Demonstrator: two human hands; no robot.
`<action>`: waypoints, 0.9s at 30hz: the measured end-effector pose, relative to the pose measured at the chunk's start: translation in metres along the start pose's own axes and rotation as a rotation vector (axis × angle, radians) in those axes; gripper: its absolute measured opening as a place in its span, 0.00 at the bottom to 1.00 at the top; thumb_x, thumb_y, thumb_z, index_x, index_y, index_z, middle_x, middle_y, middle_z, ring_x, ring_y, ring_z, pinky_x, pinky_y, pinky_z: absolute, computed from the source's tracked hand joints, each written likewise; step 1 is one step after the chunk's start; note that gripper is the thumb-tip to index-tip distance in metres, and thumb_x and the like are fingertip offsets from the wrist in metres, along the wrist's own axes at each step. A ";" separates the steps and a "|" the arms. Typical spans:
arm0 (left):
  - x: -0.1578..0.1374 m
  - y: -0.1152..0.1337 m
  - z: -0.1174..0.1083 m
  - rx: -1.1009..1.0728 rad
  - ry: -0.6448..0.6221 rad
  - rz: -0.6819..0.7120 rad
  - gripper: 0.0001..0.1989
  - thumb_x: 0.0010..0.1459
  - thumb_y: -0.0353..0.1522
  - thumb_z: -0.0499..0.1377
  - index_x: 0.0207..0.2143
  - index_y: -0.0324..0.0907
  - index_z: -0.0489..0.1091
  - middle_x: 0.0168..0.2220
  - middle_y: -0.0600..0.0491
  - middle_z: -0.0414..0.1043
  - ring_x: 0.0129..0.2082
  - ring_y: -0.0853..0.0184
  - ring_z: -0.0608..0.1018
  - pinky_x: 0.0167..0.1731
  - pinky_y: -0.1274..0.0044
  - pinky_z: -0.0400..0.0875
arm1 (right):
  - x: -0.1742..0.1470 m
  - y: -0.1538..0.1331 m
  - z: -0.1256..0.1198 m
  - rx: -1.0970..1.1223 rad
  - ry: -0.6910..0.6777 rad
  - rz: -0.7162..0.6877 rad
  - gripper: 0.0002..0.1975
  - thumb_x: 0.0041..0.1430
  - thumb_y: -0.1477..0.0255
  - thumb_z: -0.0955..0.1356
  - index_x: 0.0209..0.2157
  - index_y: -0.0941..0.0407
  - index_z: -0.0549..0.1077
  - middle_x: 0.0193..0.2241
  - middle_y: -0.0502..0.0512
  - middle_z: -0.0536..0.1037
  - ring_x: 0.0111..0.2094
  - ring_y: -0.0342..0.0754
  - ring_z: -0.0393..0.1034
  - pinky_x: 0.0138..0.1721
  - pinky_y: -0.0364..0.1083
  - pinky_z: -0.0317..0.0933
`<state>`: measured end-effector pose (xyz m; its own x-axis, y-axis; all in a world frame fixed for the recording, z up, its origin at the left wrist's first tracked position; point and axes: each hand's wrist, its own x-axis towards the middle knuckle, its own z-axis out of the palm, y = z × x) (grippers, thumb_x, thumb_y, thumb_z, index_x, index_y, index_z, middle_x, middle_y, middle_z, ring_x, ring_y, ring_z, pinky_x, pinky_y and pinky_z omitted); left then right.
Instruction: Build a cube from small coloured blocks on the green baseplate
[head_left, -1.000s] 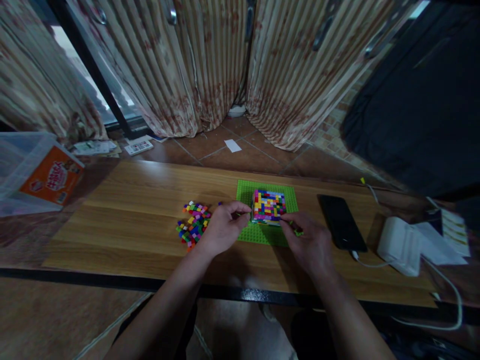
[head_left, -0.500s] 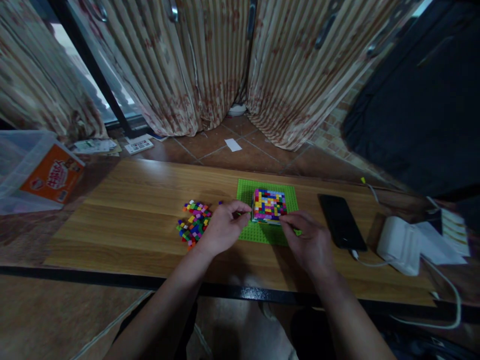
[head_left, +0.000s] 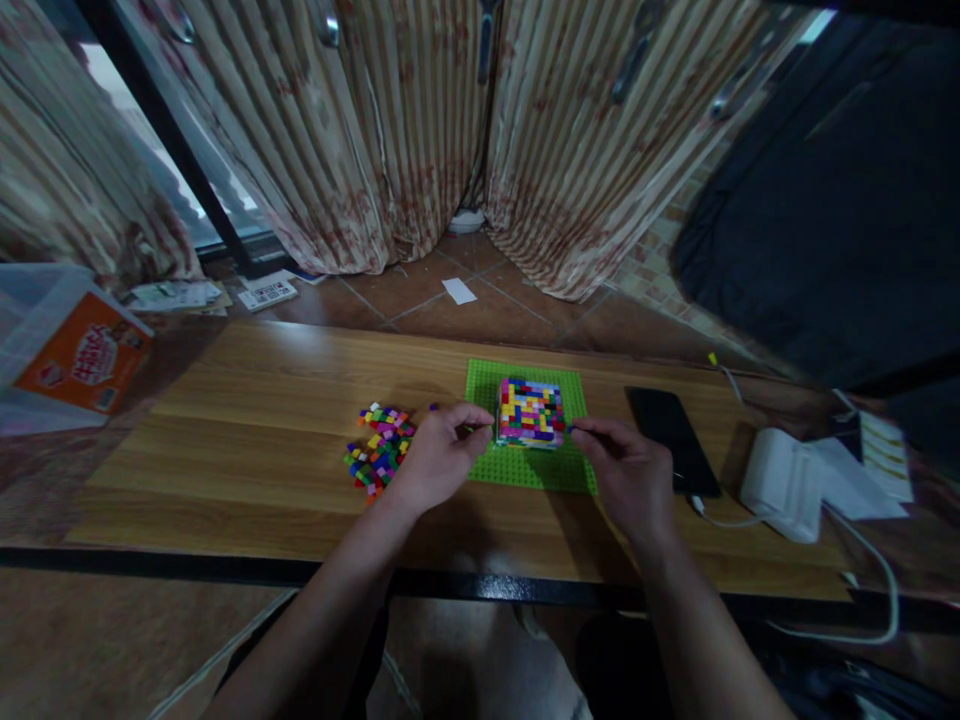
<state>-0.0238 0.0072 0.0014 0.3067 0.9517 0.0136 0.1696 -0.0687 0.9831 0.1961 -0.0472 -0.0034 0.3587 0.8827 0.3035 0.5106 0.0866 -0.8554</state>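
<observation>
The background is filled by striped curtains (head_left: 420, 140). In front of them a wood-grain tabletop (head_left: 262, 430) is seen, with a clear plastic bin (head_left: 90, 350) placed off its left end. A green studded baseplate (head_left: 525, 474) is laid on the tabletop, flanked by the left hand (head_left: 439, 455) and the right hand (head_left: 634, 475). In the left grip, thumb and forefinger are held close together near the block's left side; whether anything is pinched cannot be told. A dark phone (head_left: 679, 440) is set beyond the right hand. Loose coloured bricks (head_left: 379, 450) are heaped left of the baseplate, partly hidden by the left hand. A multicoloured block (head_left: 531, 412) is stood on the baseplate, between the hands. Just beside its right edge, a small dark brick (head_left: 572, 429) is pinched in the right grip.
</observation>
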 end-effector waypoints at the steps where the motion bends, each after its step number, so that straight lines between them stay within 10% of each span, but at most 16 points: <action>1: 0.000 0.000 0.000 0.003 -0.001 0.001 0.05 0.54 0.29 0.59 0.32 0.40 0.75 0.29 0.54 0.76 0.27 0.70 0.73 0.28 0.78 0.66 | 0.000 0.001 0.001 0.027 0.003 0.020 0.10 0.55 0.65 0.70 0.34 0.56 0.81 0.33 0.56 0.82 0.34 0.51 0.77 0.36 0.49 0.71; 14: 0.000 0.000 -0.001 0.023 0.013 0.006 0.06 0.54 0.30 0.59 0.33 0.40 0.76 0.29 0.53 0.76 0.28 0.69 0.74 0.29 0.78 0.66 | -0.001 -0.009 0.006 -0.200 -0.038 -0.156 0.08 0.58 0.68 0.68 0.32 0.55 0.80 0.32 0.54 0.81 0.33 0.50 0.75 0.36 0.48 0.68; 27: -0.001 0.002 -0.002 0.098 0.010 0.013 0.06 0.55 0.29 0.58 0.33 0.39 0.75 0.30 0.53 0.76 0.29 0.70 0.74 0.30 0.78 0.66 | -0.004 -0.007 0.013 -0.171 0.020 -0.026 0.10 0.55 0.63 0.70 0.32 0.55 0.81 0.32 0.55 0.83 0.33 0.51 0.77 0.34 0.46 0.67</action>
<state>-0.0257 0.0066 0.0036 0.3003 0.9534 0.0286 0.2564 -0.1095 0.9603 0.1812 -0.0456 -0.0043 0.3581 0.8718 0.3341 0.6445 0.0281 -0.7641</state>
